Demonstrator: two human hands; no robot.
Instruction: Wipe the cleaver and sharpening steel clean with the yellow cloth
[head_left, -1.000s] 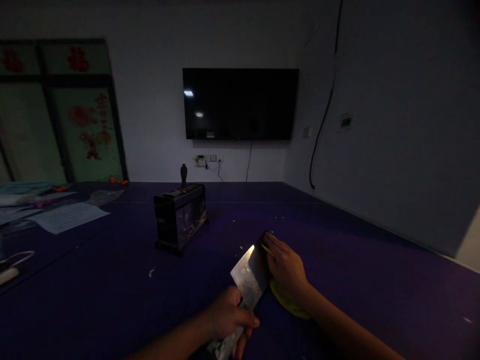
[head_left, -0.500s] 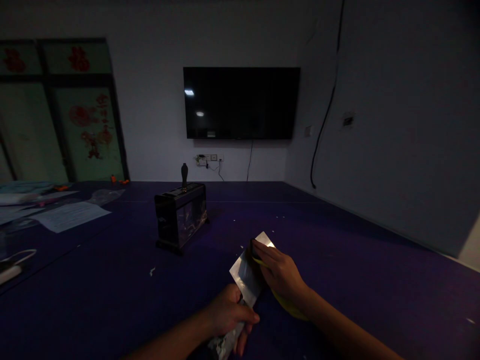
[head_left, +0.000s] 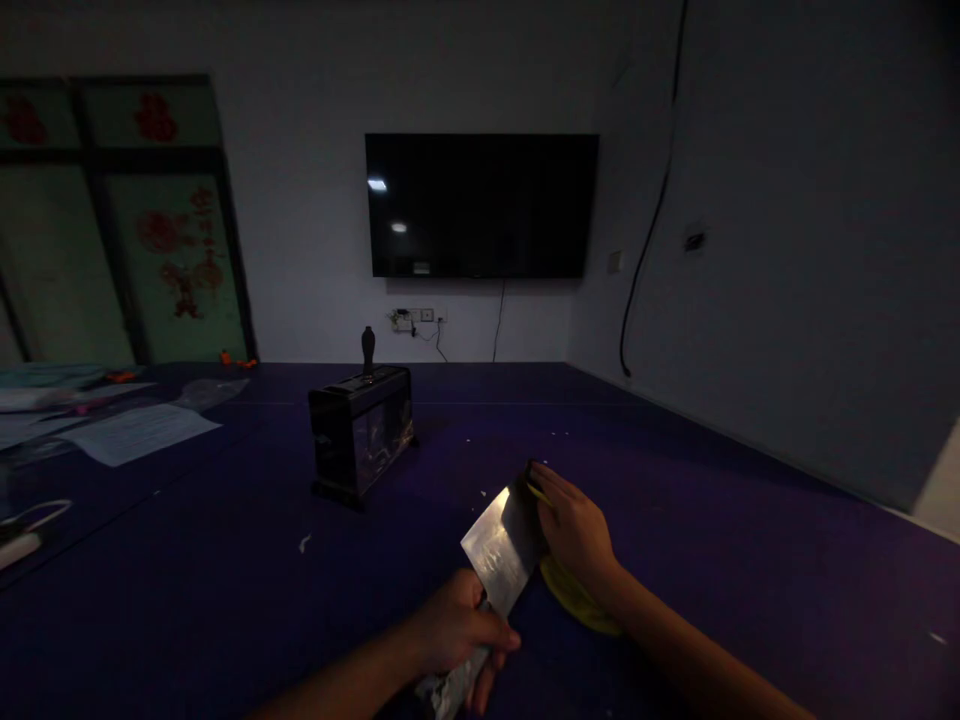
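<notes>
A broad steel cleaver [head_left: 499, 548] lies tilted over the dark purple table [head_left: 225, 590]. My left hand [head_left: 457, 632] is closed round its handle near the bottom edge of the view. My right hand [head_left: 574, 530] presses a yellow cloth [head_left: 574, 597] against the far end of the blade, fingers curled over it. Most of the cloth hangs under my right wrist.
A black knife block [head_left: 360, 430] with one handle sticking up stands behind the cleaver. Papers [head_left: 139, 432] and a white cable [head_left: 30, 520] lie at the left. A wall television [head_left: 480, 205] hangs at the back. Small white scraps dot the cloth-covered table.
My right hand with the cloth slid back along the blade toward the handle, then out again to the blade's far end. The left hand kept its grip.
</notes>
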